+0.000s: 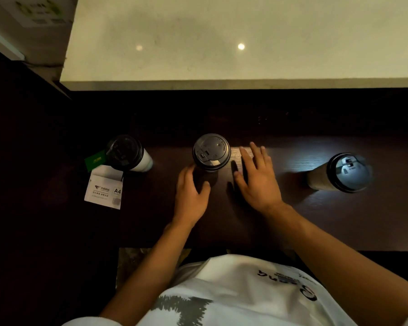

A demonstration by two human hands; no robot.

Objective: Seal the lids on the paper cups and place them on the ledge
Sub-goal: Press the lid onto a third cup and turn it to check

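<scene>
Three paper cups with black lids stand on the dark wooden counter (pixel 280 220). The middle cup (pixel 211 152) is straight ahead of me. My left hand (pixel 192 192) is open just below and left of it, fingers near its base, not gripping. My right hand (pixel 257 176) lies open and flat to the cup's right, apart from it. A white cup (pixel 127 153) stands at the left. A brown cup (pixel 339 172) stands at the right under a bright glare. The pale stone ledge (pixel 222 55) runs across the back, above the counter.
A white card marked A4 (pixel 104 188) with a green tag (pixel 95 159) lies beside the left cup. A pale wall post (pixel 33 27) stands at the far left. My white shirt (pixel 233 295) fills the bottom of the view.
</scene>
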